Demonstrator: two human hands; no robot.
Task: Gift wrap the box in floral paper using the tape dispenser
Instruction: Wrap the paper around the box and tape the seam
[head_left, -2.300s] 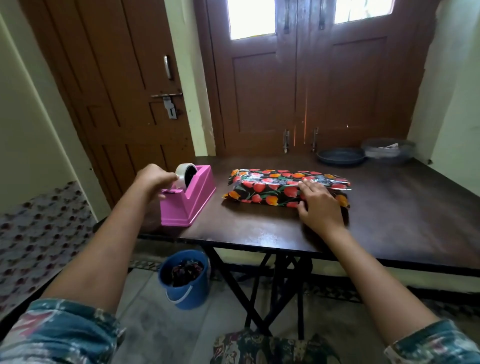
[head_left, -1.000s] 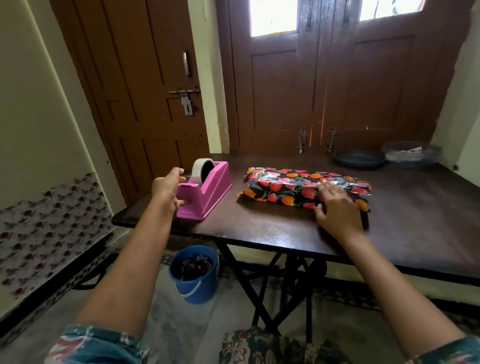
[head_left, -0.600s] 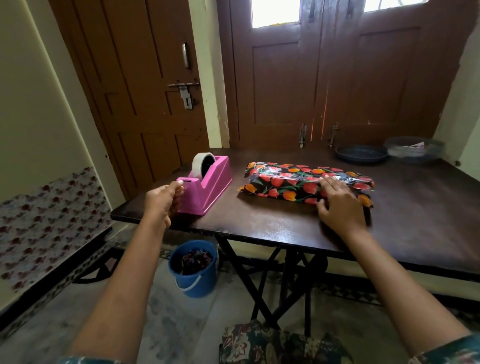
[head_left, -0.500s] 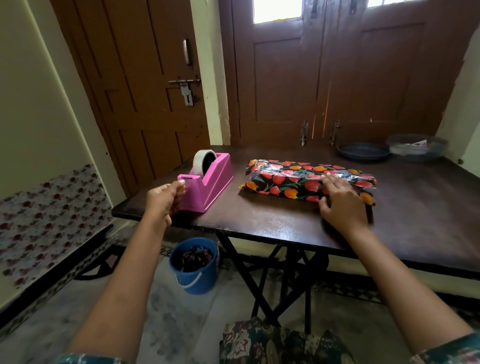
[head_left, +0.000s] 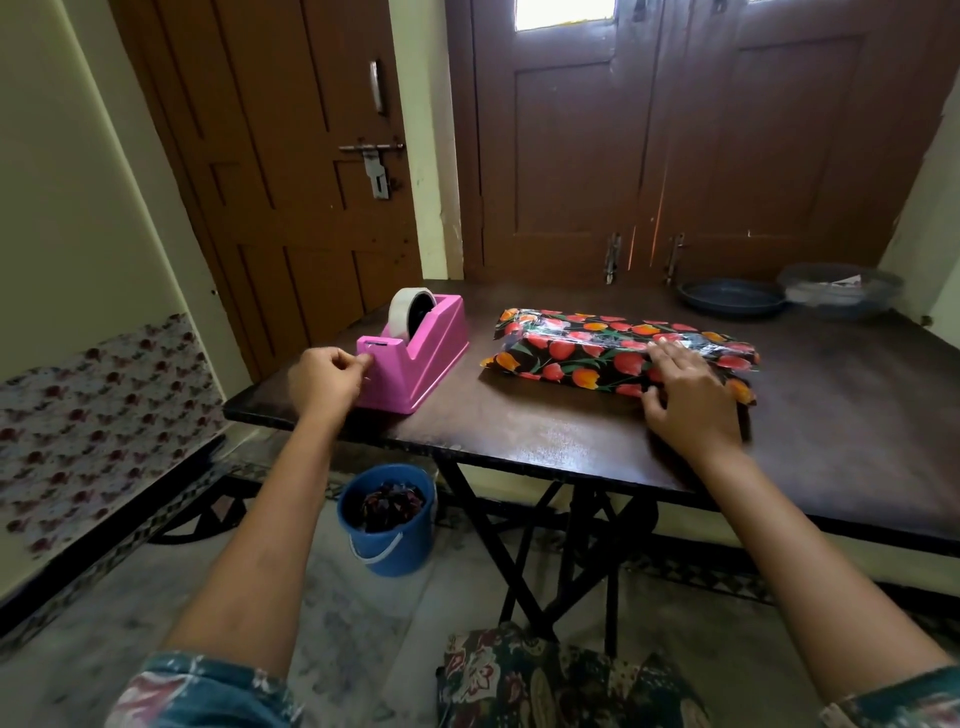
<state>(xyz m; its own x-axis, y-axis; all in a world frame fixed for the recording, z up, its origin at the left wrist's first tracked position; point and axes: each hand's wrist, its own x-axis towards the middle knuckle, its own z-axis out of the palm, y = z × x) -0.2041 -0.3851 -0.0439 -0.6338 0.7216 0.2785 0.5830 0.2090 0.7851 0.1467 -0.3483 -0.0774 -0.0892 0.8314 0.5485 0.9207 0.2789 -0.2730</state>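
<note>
Under the fingers of the right hand (head_left: 685, 400), the box (head_left: 582, 366) lies flat on the table (head_left: 545, 436), covered in floral paper (head_left: 576, 332), and most of it runs out to the left of those fingers. The fingers are straight and slightly spread, pressing the top of the paper. The thumb is at the near side face. Further left, apart from the box, stands a pink tape dispenser (head_left: 426, 358) with a white tape roll (head_left: 408, 312). The left hand (head_left: 324, 382) is at its near cutter end, fingers curled, thumb and forefinger tips pinched together against the pink front. Can't tell if tape is between them. Beyond the right fingers, at the table's far edge, a dark plate (head_left: 732, 300) sits beside a clear bowl (head_left: 839, 291). Below the left hand, on the floor, is a blue bucket (head_left: 395, 545). Brown doors (head_left: 571, 171) are behind.
</note>
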